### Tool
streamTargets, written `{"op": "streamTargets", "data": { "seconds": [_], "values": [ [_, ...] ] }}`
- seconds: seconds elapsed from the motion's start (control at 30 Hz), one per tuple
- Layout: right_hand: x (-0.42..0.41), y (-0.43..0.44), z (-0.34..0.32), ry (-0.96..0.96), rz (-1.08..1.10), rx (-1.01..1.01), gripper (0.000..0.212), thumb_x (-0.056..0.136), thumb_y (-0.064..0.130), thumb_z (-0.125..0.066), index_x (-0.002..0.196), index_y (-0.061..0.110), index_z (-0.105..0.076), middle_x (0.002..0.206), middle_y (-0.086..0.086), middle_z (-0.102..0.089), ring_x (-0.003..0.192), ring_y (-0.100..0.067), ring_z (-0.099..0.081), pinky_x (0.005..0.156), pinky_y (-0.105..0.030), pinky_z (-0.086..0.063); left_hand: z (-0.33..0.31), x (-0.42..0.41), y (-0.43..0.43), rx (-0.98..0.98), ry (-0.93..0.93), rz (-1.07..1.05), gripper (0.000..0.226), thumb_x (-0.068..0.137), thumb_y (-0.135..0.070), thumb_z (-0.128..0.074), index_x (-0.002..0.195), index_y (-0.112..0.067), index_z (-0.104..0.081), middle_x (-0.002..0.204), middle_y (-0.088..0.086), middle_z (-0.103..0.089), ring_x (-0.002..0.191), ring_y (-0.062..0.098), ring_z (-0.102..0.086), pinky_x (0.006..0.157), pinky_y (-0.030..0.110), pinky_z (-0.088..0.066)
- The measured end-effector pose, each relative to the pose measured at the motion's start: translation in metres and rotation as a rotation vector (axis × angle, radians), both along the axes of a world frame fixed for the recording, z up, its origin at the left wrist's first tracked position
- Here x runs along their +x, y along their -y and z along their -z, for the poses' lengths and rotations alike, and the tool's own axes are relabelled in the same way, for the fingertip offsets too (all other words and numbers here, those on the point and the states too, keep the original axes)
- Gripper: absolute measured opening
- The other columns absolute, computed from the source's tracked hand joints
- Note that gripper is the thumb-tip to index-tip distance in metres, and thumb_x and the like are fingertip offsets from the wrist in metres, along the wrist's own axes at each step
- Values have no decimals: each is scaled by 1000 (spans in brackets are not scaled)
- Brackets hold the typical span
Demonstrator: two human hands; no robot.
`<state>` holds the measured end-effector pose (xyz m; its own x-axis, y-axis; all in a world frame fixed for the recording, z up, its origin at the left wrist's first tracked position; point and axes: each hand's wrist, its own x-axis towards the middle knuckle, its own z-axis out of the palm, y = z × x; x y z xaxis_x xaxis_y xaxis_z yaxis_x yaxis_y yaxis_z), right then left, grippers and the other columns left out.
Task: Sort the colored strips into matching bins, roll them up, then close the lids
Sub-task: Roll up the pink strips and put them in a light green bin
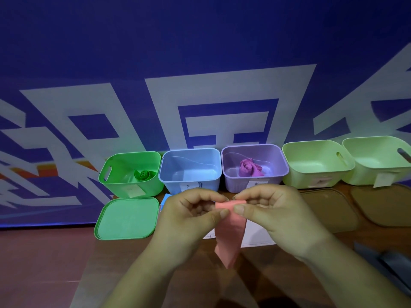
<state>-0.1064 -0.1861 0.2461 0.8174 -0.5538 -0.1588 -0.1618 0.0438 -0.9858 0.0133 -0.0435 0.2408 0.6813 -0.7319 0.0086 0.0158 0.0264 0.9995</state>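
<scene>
Both hands pinch the pink strip's (230, 227) top edge: left hand (191, 215) and right hand (270, 215) on either side, tail hanging below them. Looks light, floppy, thin; best gripped at that end to start rolling tightly.

Green bin (133, 153), blue bin (191, 150), purple bin (253, 146) and pale green bins (311, 142) touch in a back row with no gaps; tops open from above. Green lid (126, 218) and brown lids (329, 210) lie flat in front. Left hand (189, 210) and right hand (273, 210), pinching the pink strip (231, 232), block the centre. Open table (111, 258) front-left.
</scene>
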Motion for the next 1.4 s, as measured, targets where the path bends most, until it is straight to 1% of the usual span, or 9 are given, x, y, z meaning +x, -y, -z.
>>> {"op": "streamTargets", "data": {
  "seconds": [0.07,0.27,0.37,0.57,0.77,0.93,1.1,1.27,1.4],
  "values": [
    [0,0,0,4,-2,8,17,76,6,-80,90,15,-77,82,-2,-77,77,-11,-72,73,-21,-52,0,0,-1,9,5,1,25,69,2,-82,84,-18,-78,75,9,-72,71,24,-65,73,38,-56],
    [0,0,1,17,-10,14,13,78,8,-79,90,14,-77,74,0,-75,67,-6,-66,65,-16,-48,-3,0,0,21,-8,3,32,71,11,-76,83,-18,-79,75,7,-73,71,18,-65,70,27,-56],
    [0,0,1,29,-8,39,10,80,8,-77,89,13,-76,68,1,-72,60,-5,-62,62,-15,-47,-2,1,0,26,22,1,31,71,10,-77,83,-19,-79,83,14,-74,75,22,-65,75,35,-56],
    [1,0,2,44,-13,43,10,80,7,-76,89,13,-76,70,1,-72,63,-6,-64,64,-15,-48,-2,3,1,57,31,-9,27,70,8,-78,80,-17,-79,84,10,-75,77,20,-67,76,32,-57],
    [1,-1,2,81,-1,-10,18,78,2,-78,89,15,-75,85,-4,-77,78,-14,-72,75,-23,-56,-4,3,3,77,-16,-38,23,73,8,-77,81,-14,-78,82,23,-72,72,24,-64,72,36,-55],
    [2,-3,3,76,-5,-68,30,76,-4,-79,89,22,-75,84,-7,-77,77,-22,-73,80,-38,-60,-8,3,4,94,-41,-49,27,74,7,-76,76,-19,-79,76,13,-75,69,17,-68,69,25,-57],
    [3,-2,6,75,-1,-86,30,76,-4,-79,87,24,-76,81,-5,-76,72,-14,-70,73,-29,-57,-9,3,5,97,-64,-41,26,74,9,-76,74,-17,-78,74,9,-75,68,16,-69,67,23,-56],
    [2,-1,7,64,-2,-37,24,77,-2,-78,90,18,-75,85,-4,-77,81,-19,-74,79,-31,-59,-6,4,4,83,-34,-7,26,74,6,-76,81,-18,-78,80,19,-74,73,24,-66,74,36,-55],
    [2,1,6,73,3,1,22,76,-1,-79,91,14,-74,85,-1,-77,79,-12,-73,72,-19,-55,-3,4,3,39,-50,16,28,73,12,-75,82,-14,-78,81,13,-75,73,19,-70,70,25,-56]
  ]
}}
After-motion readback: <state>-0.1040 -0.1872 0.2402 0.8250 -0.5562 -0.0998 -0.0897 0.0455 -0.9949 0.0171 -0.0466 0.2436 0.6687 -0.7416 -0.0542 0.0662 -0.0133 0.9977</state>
